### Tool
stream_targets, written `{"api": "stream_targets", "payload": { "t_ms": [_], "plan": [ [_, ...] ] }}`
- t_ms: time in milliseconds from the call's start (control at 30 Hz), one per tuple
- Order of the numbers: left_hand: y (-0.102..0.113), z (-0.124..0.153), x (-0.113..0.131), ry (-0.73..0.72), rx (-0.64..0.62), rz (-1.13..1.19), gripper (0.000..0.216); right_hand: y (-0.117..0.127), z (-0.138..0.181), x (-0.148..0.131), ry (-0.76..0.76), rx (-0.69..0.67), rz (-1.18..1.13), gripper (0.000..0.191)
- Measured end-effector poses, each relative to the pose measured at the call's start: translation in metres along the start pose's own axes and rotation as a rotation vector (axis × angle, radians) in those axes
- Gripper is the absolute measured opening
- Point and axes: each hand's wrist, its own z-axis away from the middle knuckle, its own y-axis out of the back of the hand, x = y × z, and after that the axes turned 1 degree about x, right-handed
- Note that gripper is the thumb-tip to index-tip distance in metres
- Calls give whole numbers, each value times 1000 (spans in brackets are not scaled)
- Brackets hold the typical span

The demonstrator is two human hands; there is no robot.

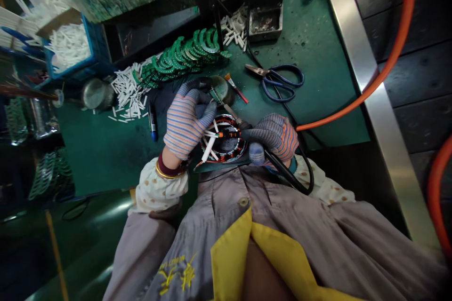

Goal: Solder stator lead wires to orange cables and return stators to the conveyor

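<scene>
The wire-wound ring [236, 155] lies between two gloved hands, near the table's close edge. The left hand [190, 115] curls, thumb toward fingers; I cannot tell what it pinches. The right hand [275, 136] wraps one metal-shafted tool [232, 113]. Beyond: one brush [237, 89], one pair of scissors [278, 82].

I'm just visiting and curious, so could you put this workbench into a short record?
Centre: wire-wound ring, white tubes across it
Left hand: gloved, beside the ring; whether it holds anything is unclear
Right hand: gloved, gripping a dark-handled tool
Tools nearby: blue-handled scissors, red-handled brush, marker
Further off: green curved pieces in a row, heaped white sleeves
</scene>
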Motion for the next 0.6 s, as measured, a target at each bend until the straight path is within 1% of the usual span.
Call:
{"api": "stream_targets", "payload": {
  "t_ms": [167,233,300,367,433,500,600],
  "plan": [
    [-1,1,-1,-5,16,-27,7,-2,1,4,-5,-53,20,54],
    [-1,2,-2,-11,19,-23,6,-2,0,4,-7,-69,27,53],
    [-1,1,-4,-18,22,-19,5,0,-3,3,5,-56,8,48],
    [-2,1,-6,-29,24,-17,5,2,-7,1,37,-22,-16,46],
    [-2,2,-6,-35,23,-13,5,3,-11,-1,61,15,-13,50],
    [-3,3,-6,-45,27,-1,6,1,-14,-3,45,62,6,52],
    [-4,4,-4,-55,40,3,7,-1,-19,-6,18,223,-14,44]
  ]
}}
